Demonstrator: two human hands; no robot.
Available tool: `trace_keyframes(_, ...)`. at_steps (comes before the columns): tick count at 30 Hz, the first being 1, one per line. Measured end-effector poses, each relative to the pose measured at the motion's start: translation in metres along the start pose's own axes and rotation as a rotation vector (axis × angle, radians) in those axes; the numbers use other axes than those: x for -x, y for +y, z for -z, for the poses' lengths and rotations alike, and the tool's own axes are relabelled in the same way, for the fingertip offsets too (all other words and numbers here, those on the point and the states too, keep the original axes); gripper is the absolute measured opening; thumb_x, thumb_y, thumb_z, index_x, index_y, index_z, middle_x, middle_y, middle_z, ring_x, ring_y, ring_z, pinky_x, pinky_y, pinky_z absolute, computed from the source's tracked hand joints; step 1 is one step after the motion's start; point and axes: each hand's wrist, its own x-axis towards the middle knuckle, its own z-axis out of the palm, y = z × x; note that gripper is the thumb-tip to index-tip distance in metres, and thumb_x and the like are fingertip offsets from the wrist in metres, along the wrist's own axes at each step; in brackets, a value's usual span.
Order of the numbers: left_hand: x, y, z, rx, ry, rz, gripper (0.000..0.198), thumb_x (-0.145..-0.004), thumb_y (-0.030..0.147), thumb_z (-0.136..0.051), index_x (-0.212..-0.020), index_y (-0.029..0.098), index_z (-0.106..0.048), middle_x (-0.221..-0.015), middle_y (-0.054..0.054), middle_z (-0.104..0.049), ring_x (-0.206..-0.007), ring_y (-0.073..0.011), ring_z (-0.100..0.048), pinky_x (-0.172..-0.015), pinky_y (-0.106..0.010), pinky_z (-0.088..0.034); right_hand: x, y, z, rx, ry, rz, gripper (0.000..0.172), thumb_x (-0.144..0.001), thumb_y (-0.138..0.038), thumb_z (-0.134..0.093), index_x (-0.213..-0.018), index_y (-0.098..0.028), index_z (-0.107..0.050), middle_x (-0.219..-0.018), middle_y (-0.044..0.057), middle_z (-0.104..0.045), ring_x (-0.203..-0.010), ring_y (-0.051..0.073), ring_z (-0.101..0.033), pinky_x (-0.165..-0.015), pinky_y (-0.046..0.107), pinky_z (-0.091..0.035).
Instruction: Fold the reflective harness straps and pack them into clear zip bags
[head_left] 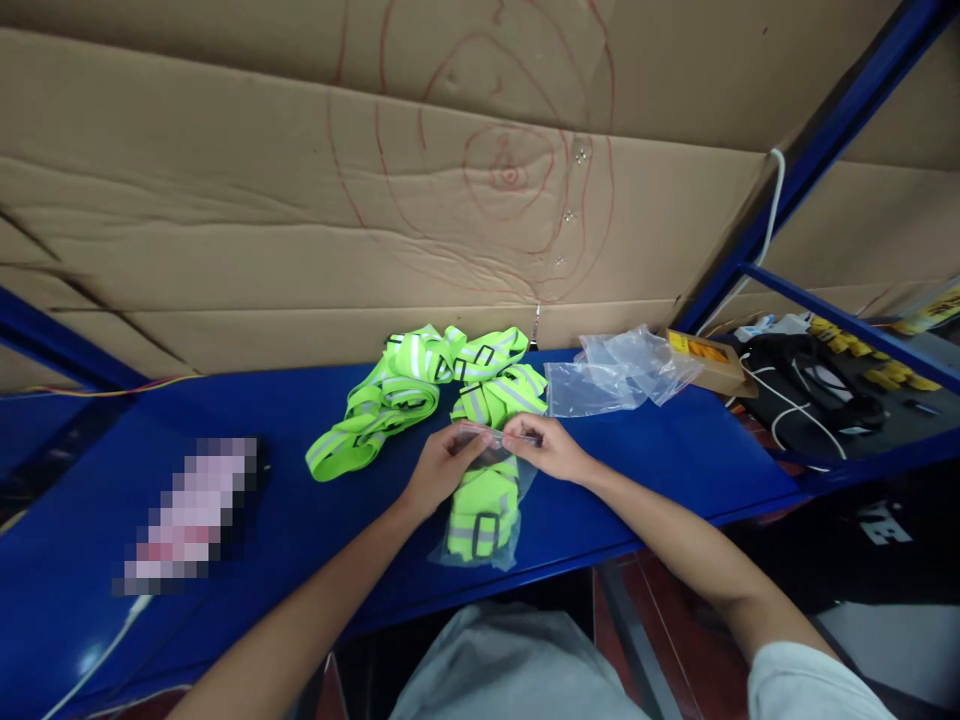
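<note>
A clear plastic zip bag (439, 553) lies toward the front edge of the blue table, with a folded neon-yellow reflective strap (466, 515) and its black buckle inside. At the bag's top edge, my left hand (448, 457) pinches the plastic between thumb and fingers. Close beside it, my right hand (549, 447) pinches the same edge. Just beyond my hands lie more reflective straps (409, 375), loosely coiled, with grey stripes and black buckles. Empty clear bags (619, 372) are piled to the right of the straps.
On the left of the blue table (315, 540) a pixelated phone-like device (191, 515) is plugged into a white cable (97, 655). A small cardboard box (709, 362) stands at the right. Behind rises a cardboard wall (247, 220) with red drawn rings; blue metal posts (817, 130) frame it.
</note>
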Motion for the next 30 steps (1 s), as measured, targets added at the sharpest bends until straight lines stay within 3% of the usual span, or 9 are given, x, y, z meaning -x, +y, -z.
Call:
trace_keyframes(6, 0.003, -0.001, 0.004, -0.090, -0.046, -0.039, 0.043, -0.086, 0.062, -0.068, -0.086, 0.021, -0.081, -0.084, -0.005, -0.078, -0.079, -0.0236, -0.069, -0.076, -0.029, -0.052, 0.003, -0.004, -0.005, 0.034, 0.020, -0.002, 0.038, -0.091, -0.057, -0.066, -0.092, -0.019, -0.066, -0.080, 0.001, -0.069, -0.070, 0.014, -0.059, -0.066, 0.025, -0.044)
trace_keyframes(10, 0.004, -0.003, 0.005, -0.109, -0.059, -0.028, 0.043, -0.092, 0.059, -0.062, -0.096, 0.022, -0.082, -0.089, -0.005, -0.079, -0.081, -0.0232, -0.071, -0.076, -0.028, -0.053, 0.005, -0.005, -0.010, 0.104, 0.034, 0.029, 0.030, -0.098, -0.049, -0.059, -0.093, -0.020, -0.063, -0.082, 0.001, -0.068, -0.071, 0.013, -0.059, -0.065, 0.025, -0.043)
trace_keyframes(14, -0.001, -0.001, 0.015, -0.099, -0.170, 0.027, 0.050, -0.095, 0.062, -0.056, -0.105, 0.020, -0.082, -0.099, -0.007, -0.080, -0.090, -0.0251, -0.073, -0.085, -0.031, -0.055, 0.002, -0.001, -0.003, 0.003, 0.020, -0.014, 0.030, -0.095, -0.050, -0.065, -0.095, -0.020, -0.067, -0.082, 0.001, -0.069, -0.071, 0.013, -0.059, -0.066, 0.025, -0.044)
trace_keyframes(16, -0.004, 0.001, 0.021, -0.072, -0.138, 0.034, 0.051, -0.095, 0.063, -0.056, -0.101, 0.019, -0.082, -0.095, -0.008, -0.080, -0.086, -0.0249, -0.074, -0.086, -0.032, -0.055, -0.001, 0.001, 0.004, -0.007, 0.006, -0.033, 0.033, -0.092, -0.053, -0.068, -0.095, -0.020, -0.068, -0.079, 0.000, -0.067, -0.068, 0.013, -0.056, -0.064, 0.026, -0.043)
trace_keyframes(18, -0.007, 0.001, 0.024, -0.011, -0.047, 0.035, 0.051, -0.093, 0.062, -0.059, -0.100, 0.017, -0.082, -0.092, -0.009, -0.080, -0.083, -0.0246, -0.074, -0.085, -0.032, -0.056, -0.003, -0.001, 0.011, 0.001, 0.020, -0.032, 0.036, -0.092, -0.057, -0.067, -0.093, -0.020, -0.068, -0.076, 0.000, -0.064, -0.065, 0.012, -0.052, -0.062, 0.026, -0.040)
trace_keyframes(20, -0.008, 0.001, 0.024, 0.117, 0.003, 0.059, 0.051, -0.091, 0.063, -0.064, -0.112, 0.019, -0.079, -0.103, -0.010, -0.079, -0.090, -0.0251, -0.074, -0.086, -0.032, -0.056, -0.004, -0.004, 0.016, -0.015, 0.062, -0.021, 0.040, -0.092, -0.060, -0.065, -0.090, -0.020, -0.067, -0.075, -0.001, -0.061, -0.062, 0.012, -0.049, -0.059, 0.026, -0.038)
trace_keyframes(23, -0.007, 0.002, 0.021, 0.284, -0.111, 0.138, 0.071, -0.077, 0.061, -0.081, -0.137, 0.025, -0.065, -0.127, -0.009, -0.073, -0.110, -0.0284, -0.071, -0.092, -0.033, -0.056, -0.003, -0.011, 0.021, -0.086, 0.134, -0.010, 0.045, -0.088, -0.065, -0.067, -0.089, -0.020, -0.066, -0.072, -0.001, -0.059, -0.059, 0.012, -0.049, -0.056, 0.026, -0.040)
trace_keyframes(27, -0.003, 0.008, 0.019, 0.100, -0.290, 0.240, 0.067, -0.065, 0.046, -0.093, -0.123, 0.020, -0.072, -0.126, -0.010, -0.073, -0.116, -0.0331, -0.068, -0.096, -0.037, -0.056, -0.003, -0.014, 0.024, -0.105, 0.193, -0.016, 0.047, -0.082, -0.066, -0.072, -0.087, -0.020, -0.070, -0.065, -0.002, -0.058, -0.055, 0.011, -0.049, -0.053, 0.026, -0.041)
trace_keyframes(30, -0.002, 0.011, 0.020, 0.042, -0.236, 0.220, 0.063, -0.066, 0.044, -0.093, -0.121, 0.019, -0.073, -0.125, -0.010, -0.073, -0.117, -0.0346, -0.067, -0.099, -0.041, -0.056, -0.005, -0.010, 0.027, -0.126, 0.233, -0.003, 0.047, -0.084, -0.066, -0.070, -0.090, -0.020, -0.072, -0.065, -0.002, -0.059, -0.054, 0.011, -0.049, -0.052, 0.025, -0.042)
